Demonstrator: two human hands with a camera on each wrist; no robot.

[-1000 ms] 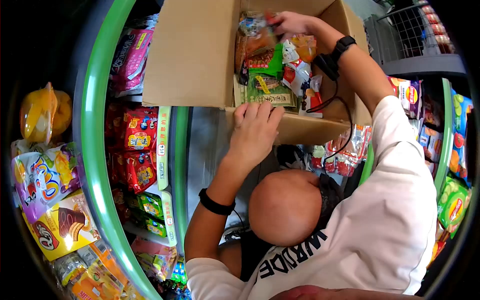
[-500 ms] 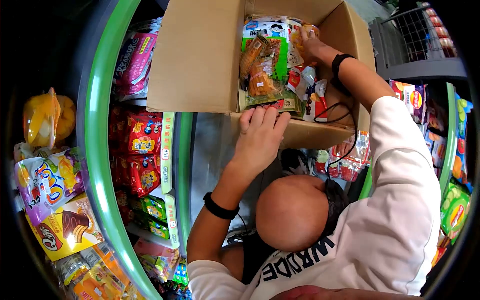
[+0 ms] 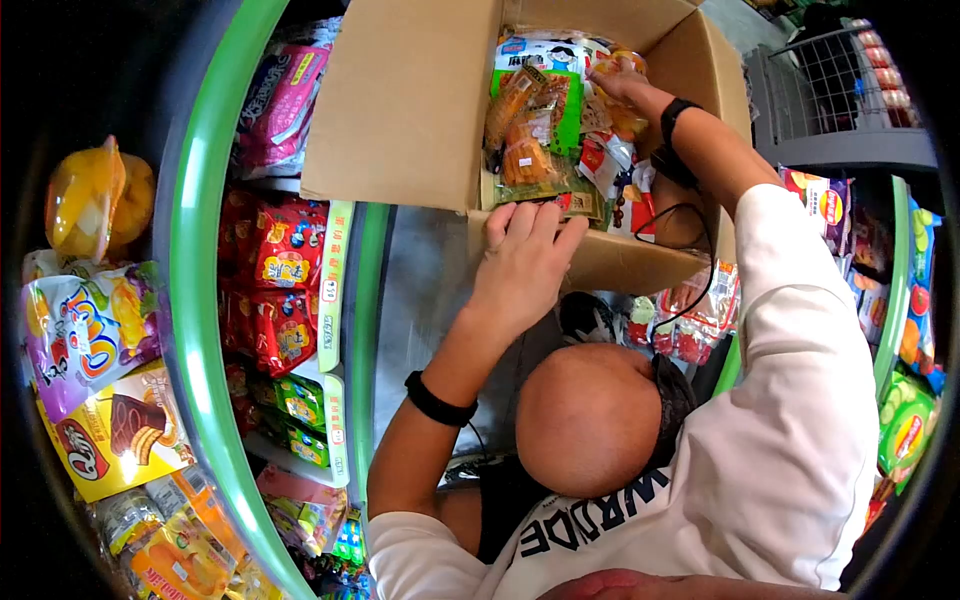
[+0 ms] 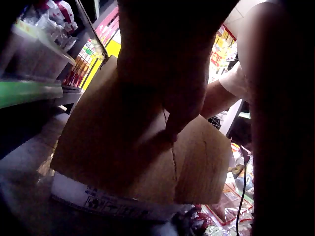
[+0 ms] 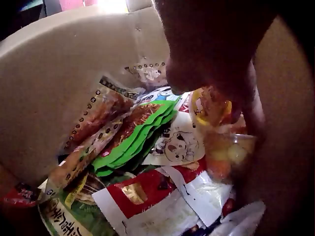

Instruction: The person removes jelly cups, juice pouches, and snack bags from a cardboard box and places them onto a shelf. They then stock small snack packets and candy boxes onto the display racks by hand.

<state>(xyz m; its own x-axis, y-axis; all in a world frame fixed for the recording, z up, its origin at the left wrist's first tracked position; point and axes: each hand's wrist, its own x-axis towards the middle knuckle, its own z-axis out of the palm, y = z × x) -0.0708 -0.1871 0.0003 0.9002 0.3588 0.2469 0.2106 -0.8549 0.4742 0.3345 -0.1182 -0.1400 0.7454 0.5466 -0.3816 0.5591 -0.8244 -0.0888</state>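
Near rim of the carton [image 3: 640, 262] is gripped by L hand [image 3: 525, 270], fingers bent over the edge; a digit is seen on the outer cardboard in the L wrist view. R hand [image 3: 626, 84] is lowered inside, by the far R corner, fingers around an orange-yellow pkt [image 5: 212, 106] & beside a clear fruit cup [image 5: 235, 151]; whether either is pinched can't be told.

L to R, head view: at far L, a yellow fruit tub [image 3: 100, 200] is set above a purple-&-white bag [image 3: 95, 325], w/ a yellow box [image 3: 120, 432] below that. Past the green shelf edge [image 3: 195, 260], pink pkts [image 3: 285, 100] are stacked above red pkts [image 3: 286, 285], w/ green pkts [image 3: 305, 403] lower down. The carton's wide flap [image 3: 400, 110] is spread out to L. Inside the carton, brown snack pkts [image 3: 527, 160] are laid over & beside green-edged pkts [image 3: 568, 112]; red-&-white pkts [image 3: 606, 165] are placed nearer the R side, below R hand. Black strap worn on each wrist; a black cable [image 3: 711, 250] is looped by the carton's R side. Wire basket [image 3: 822, 85] is seen upper R, beyond the carton; a green chip bag [image 3: 905, 435] is shelved at far R.
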